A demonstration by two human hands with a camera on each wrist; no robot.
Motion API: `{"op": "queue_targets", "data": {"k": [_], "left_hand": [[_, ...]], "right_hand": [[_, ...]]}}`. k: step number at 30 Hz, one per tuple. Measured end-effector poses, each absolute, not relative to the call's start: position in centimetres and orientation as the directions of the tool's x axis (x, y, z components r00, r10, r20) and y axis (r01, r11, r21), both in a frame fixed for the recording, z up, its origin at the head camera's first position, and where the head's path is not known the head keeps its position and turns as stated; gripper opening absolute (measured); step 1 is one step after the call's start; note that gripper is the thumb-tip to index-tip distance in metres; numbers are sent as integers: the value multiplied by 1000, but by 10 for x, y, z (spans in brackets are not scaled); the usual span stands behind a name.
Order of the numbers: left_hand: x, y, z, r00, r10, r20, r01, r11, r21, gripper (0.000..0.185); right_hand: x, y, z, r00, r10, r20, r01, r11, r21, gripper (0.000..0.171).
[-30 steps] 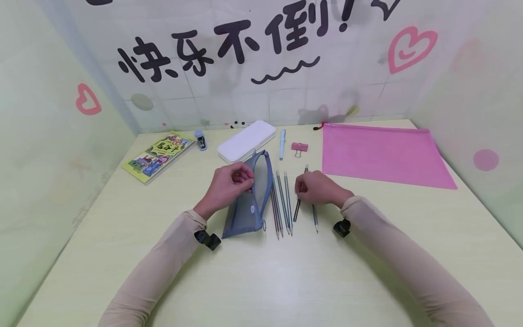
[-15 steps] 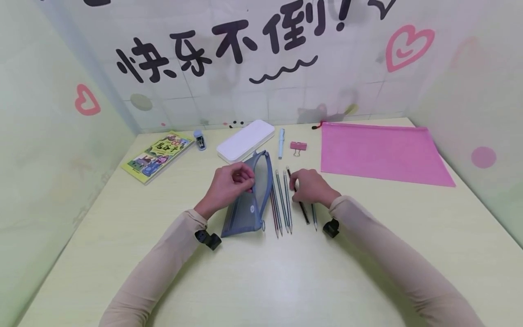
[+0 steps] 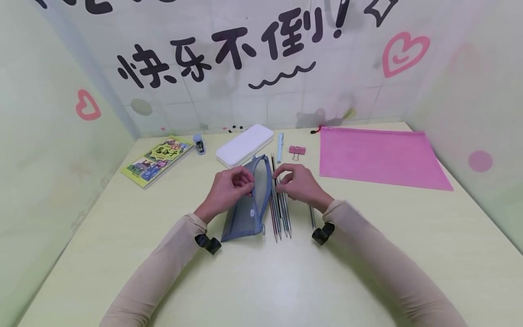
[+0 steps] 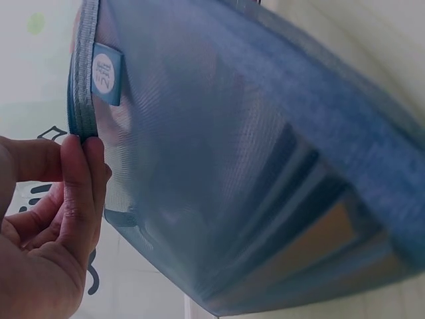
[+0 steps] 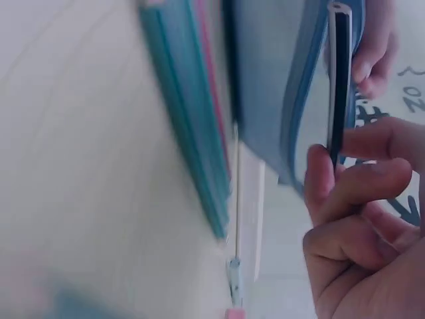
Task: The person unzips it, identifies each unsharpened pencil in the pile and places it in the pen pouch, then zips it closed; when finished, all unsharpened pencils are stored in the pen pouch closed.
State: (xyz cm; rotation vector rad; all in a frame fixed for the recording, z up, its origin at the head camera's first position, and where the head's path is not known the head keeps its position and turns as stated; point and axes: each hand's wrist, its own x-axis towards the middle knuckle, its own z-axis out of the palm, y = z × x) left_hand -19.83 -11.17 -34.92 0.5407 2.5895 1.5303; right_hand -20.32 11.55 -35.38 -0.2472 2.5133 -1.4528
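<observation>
Left hand (image 3: 229, 188): its grip pinches the zip-edge rim of the blue mesh pencil pouch (image 3: 247, 204), holding the mouth up off the bench (image 3: 261, 281); in the left wrist view the thumb and fingers (image 4: 80, 179) press together on the edging just below the small label.
Right hand (image 3: 298, 184): its grip pinches a dark pencil (image 3: 274, 170) between thumb and fingertips, the far end pointing at the pouch's opening.
Pouch position: mid-bench, lying lengthwise away from the person, its near end resting on the surface.
Pencil position: just beside the pouch mouth; whether its tip is already inside is hard to tell from the blurred right wrist view.
Handling, pouch: soft, light and floppy; it will likely sag unless held by the stiffer zip edge.
Handling, pencil: thin, stiff, light, probably smooth; best taken near the middle.
Nearby: a row of loose pencils (image 3: 281, 213) right of the pouch, a white case (image 3: 244, 145), a pink binder clip (image 3: 297, 151), a pink zip folder (image 3: 380, 156), a booklet (image 3: 157, 160).
</observation>
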Motion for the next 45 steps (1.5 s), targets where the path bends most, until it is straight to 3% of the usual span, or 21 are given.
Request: {"op": "queue_targets", "data": {"k": [12, 20, 28, 35, 40, 45], "left_hand": [[-198, -111, -351, -930, 350, 109, 264, 431, 863, 8], [-199, -110, -351, -933, 335, 130, 272, 424, 864, 8], [-199, -110, -353, -935, 313, 165, 292, 420, 859, 9], [-197, -112, -351, -935, 309, 172, 295, 412, 862, 11], [-197, -111, -351, -939, 302, 166, 284, 404, 869, 12], [-197, -113, -350, -942, 289, 171, 284, 414, 865, 14]], "right_hand": [[-201, 85, -356, -982, -191, 7, -85, 404, -911, 29], [-193, 76, -355, -976, -215, -21, -77, 436, -896, 26], [-185, 74, -356, -945, -326, 26, -190, 482, -855, 24], [-180, 83, -351, -933, -343, 107, -283, 518, -807, 20], [-158, 92, -344, -883, -444, 149, -395, 533, -748, 13], [-132, 87, -344, -816, -566, 119, -490, 567, -662, 30]]}}
